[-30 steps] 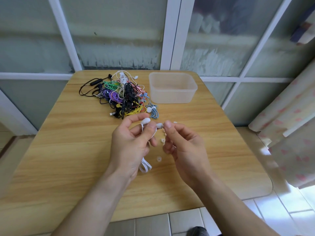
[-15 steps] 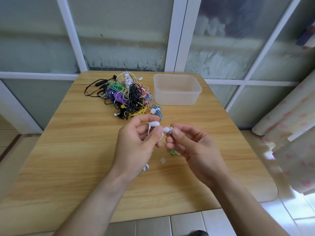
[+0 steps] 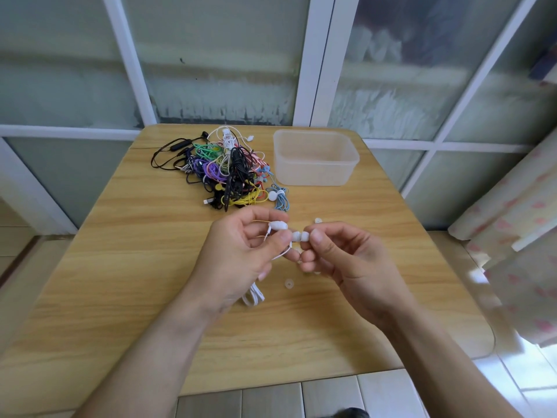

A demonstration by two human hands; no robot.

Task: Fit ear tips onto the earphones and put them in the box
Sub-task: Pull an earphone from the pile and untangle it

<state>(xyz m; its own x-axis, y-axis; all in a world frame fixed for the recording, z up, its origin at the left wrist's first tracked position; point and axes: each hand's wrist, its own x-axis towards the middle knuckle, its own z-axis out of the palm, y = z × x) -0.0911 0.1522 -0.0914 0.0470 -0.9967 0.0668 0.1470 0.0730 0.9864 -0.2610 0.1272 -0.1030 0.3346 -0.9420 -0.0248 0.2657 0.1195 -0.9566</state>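
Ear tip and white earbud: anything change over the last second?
Barely. The right hand still pinches the ear tip against the white earbud held by the left hand; nothing released. The box, cable pile and loose tip stayed put.

Both forearms bare, no sleeves, rings or watch showing.

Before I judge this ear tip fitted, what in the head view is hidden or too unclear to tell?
- Seating of the ear tip on the white earbud: right hand fingertips cover the tip's end.
- Earphone cable: mostly behind the left hand.
- Loose tips on the table: too small to tell size.
- Box: translucent; contents unclear.
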